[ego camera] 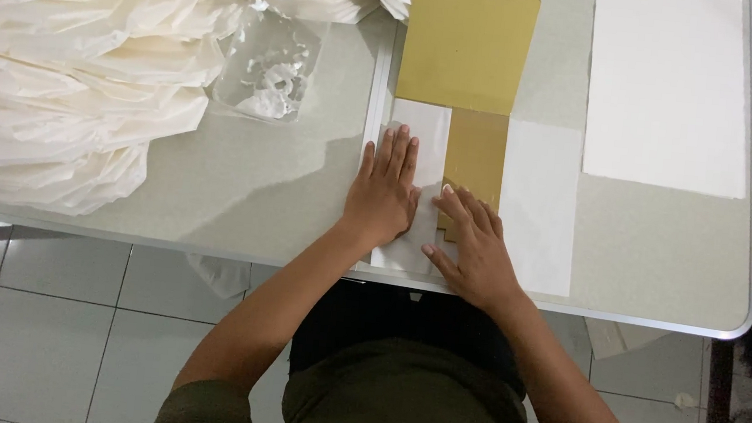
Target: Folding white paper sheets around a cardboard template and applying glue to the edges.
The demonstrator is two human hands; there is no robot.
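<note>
I noted the left hand (384, 194) flat, fingers spread, pinning the white paper sheet (536, 198) at the table's (644, 253) near edge. The right hand (474, 247) lay open on the brown card strip (475, 157), whose long axis ran away from me.

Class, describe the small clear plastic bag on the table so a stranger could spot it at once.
Start at the big heap of folded white paper covering the table's left side. At the heap's right edge, left of the large yellow card, lies the plastic bag. Alone among its neighbours it is see-through, crinkled and glossy.
</note>
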